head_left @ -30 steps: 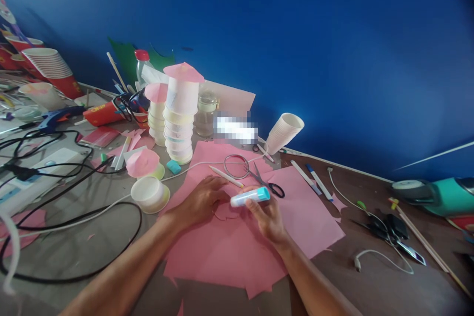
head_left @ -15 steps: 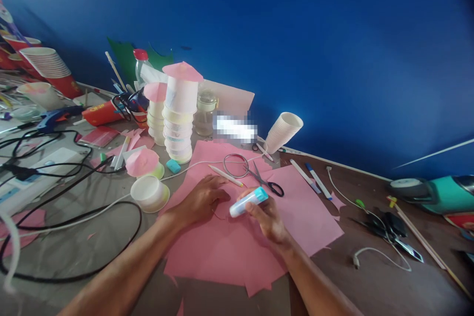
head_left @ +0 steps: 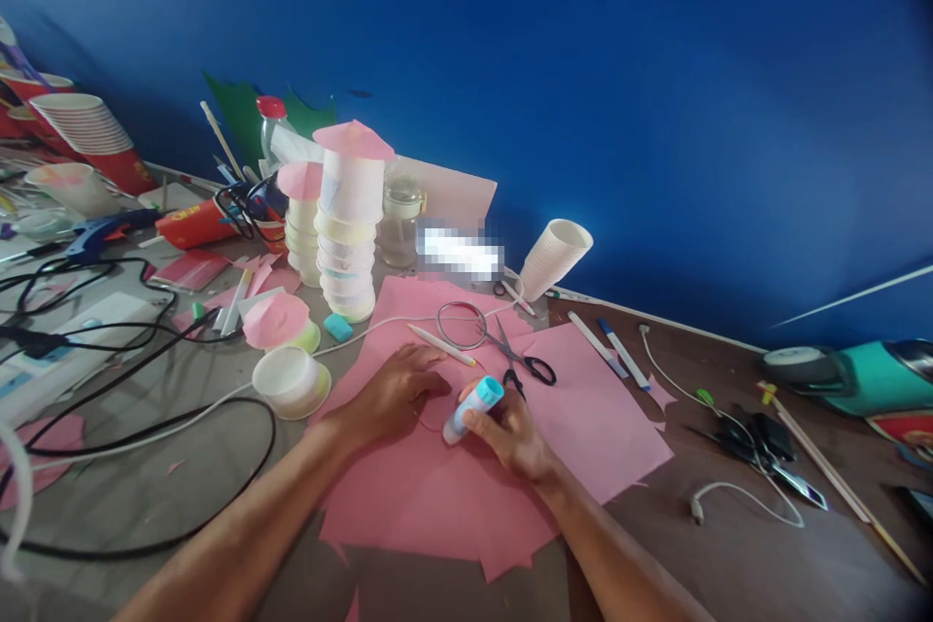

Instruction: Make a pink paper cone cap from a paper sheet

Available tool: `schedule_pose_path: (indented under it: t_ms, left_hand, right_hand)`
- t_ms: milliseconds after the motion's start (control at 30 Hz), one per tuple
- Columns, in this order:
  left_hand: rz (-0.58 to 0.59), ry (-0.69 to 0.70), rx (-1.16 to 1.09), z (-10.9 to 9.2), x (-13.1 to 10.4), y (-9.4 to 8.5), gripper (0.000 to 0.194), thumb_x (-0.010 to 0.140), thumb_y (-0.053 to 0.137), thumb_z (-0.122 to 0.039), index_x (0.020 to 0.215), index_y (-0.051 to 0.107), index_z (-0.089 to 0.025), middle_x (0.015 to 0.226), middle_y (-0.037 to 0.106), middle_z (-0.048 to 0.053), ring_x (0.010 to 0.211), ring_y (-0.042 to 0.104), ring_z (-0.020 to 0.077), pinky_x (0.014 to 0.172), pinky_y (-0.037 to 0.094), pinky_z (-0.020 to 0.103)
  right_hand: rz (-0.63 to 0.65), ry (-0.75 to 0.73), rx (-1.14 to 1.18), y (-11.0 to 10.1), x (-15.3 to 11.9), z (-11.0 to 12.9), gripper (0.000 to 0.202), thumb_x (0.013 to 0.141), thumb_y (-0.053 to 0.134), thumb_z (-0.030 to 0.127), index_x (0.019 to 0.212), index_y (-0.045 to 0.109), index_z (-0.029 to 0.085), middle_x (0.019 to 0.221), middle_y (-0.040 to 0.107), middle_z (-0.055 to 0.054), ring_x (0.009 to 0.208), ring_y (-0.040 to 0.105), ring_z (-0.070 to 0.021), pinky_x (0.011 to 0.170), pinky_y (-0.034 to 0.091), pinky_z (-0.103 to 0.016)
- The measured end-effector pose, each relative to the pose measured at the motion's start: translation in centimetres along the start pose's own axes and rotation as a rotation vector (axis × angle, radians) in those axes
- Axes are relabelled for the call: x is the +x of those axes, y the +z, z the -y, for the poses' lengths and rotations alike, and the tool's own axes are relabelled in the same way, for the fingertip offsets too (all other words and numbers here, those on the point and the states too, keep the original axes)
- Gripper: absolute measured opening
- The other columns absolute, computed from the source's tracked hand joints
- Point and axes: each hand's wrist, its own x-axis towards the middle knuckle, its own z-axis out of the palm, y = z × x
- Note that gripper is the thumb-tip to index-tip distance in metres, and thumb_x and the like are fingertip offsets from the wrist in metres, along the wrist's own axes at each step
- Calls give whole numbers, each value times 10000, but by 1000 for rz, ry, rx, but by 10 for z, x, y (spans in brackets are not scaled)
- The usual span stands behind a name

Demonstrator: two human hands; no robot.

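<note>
In my right hand (head_left: 514, 432) is a glue stick (head_left: 472, 410) with a turquoise end, tilted, its pale lower end close to the pink paper (head_left: 437, 515). The fingers wrap round its barrel. My left hand (head_left: 397, 392) lies on the same paper with its fingers stretched out, the thumb towards the glue stick. Just beyond the hands lie a pencil (head_left: 441, 344), a ring of wire or tubing (head_left: 462, 326) and scissors (head_left: 521, 355) with black handles. A white paper cup (head_left: 286, 379) stands left of my left hand.
Two cup towers with pink cone tops, the taller one (head_left: 348, 214) in front, stand at the back. A leaning stack of white cups (head_left: 554, 258) is behind the paper. Black cables (head_left: 273, 447) loop on the left. Markers (head_left: 623, 355) and a white cord (head_left: 747, 491) lie right.
The glue stick in my right hand has turned more upright and shifted slightly left. My left hand stays in place on the paper.
</note>
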Motion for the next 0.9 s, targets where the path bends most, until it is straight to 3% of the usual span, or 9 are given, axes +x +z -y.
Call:
schedule_pose_path:
  t_ms: [167, 400, 567, 633, 767, 900]
  left_hand:
    - [16, -31, 1, 1, -2, 0, 472, 713, 484, 67, 965, 750, -230, 1310, 645, 66, 1177, 584, 253, 998, 466, 415]
    - [42, -47, 14, 2, -4, 1, 514, 681, 464, 67, 1003, 742, -221, 1308, 631, 77, 1183, 578, 265, 1007, 461, 421]
    - [56, -45, 47, 1, -3, 0, 447, 714, 475, 50, 964, 750, -199, 1300, 641, 94, 1164, 592, 267, 998, 475, 427]
    - [53, -48, 55, 1, -3, 0, 418, 741, 477, 39, 948, 754, -197, 1263, 658, 98, 1152, 597, 264, 990, 483, 427]
    - [27, -43, 65, 2, -4, 1, 383, 789, 491, 8, 971, 753, -203, 1243, 660, 100, 1143, 599, 257, 984, 490, 427]
    - [20, -41, 69, 1, -3, 1, 357, 792, 503, 3, 947, 747, -206, 1200, 673, 104, 1120, 605, 250, 971, 500, 418]
  right_hand:
    - [-236, -43, 15, -7, 3, -7, 260, 924, 576, 454, 916, 654, 207, 869, 701, -47, 770, 660, -191, 709, 562, -319]
    - [-187, -110, -279, -3, 2, -11, 91, 861, 624, 304, 890, 643, 219, 879, 698, -54, 828, 651, -211, 770, 528, -330]
    - [-87, -70, -224, -7, 1, -3, 157, 909, 558, 276, 789, 639, 215, 770, 704, -35, 723, 653, -183, 721, 531, -312]
    - [-124, -71, -137, -9, 1, -1, 228, 943, 522, 291, 767, 644, 211, 744, 703, -27, 703, 656, -172, 705, 535, -300]
    - [-327, -127, -24, -10, 2, -3, 199, 944, 551, 351, 859, 658, 206, 797, 702, -34, 710, 646, -168, 690, 544, -299]
    - [-243, -146, -122, -5, 0, -3, 138, 932, 575, 350, 925, 651, 234, 874, 699, -59, 797, 648, -204, 743, 547, -345]
